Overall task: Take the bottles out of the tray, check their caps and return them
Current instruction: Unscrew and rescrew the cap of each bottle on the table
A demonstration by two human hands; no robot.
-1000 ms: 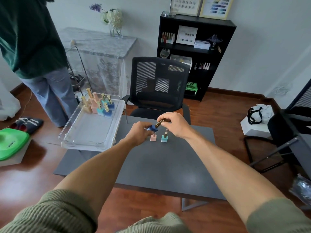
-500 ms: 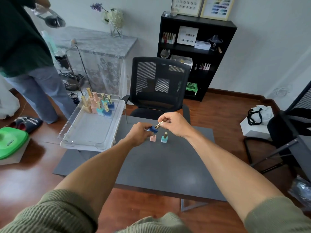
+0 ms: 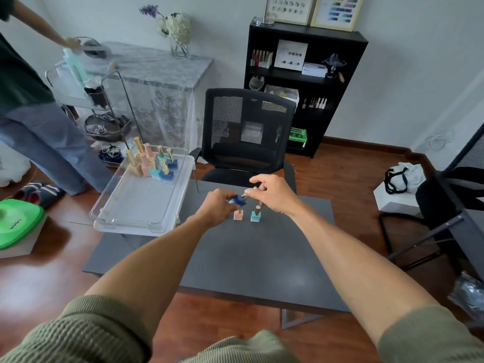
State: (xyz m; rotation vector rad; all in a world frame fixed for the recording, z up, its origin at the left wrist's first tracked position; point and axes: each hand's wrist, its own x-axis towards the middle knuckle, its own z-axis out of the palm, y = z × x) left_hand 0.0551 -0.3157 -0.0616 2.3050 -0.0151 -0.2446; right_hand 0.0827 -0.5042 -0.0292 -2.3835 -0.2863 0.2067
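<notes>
Left hand (image 3: 218, 205) pinches blue bottle (image 3: 237, 200), tilted; right hand (image 3: 272, 193) fingers pinch its cap (image 3: 246, 196); too hard a twist, bottle could slip & knock pink bottle (image 3: 238, 215) below.

A dark blue bottle (image 3: 237, 200) with a gold cap (image 3: 245, 196) is tilted on its side in the air, its square base pinched by the left hand (image 3: 216, 208) and its cap by the fingers of the right hand (image 3: 272, 193). Just below the hands, a pink bottle (image 3: 238, 215) and a teal bottle (image 3: 255, 215) stand upright on the worktop (image 3: 235, 258), close together. Left of the left hand lies the clear tray (image 3: 136, 203), with seven more gold-capped bottles (image 3: 154, 163) clustered upright at its far end.
</notes>
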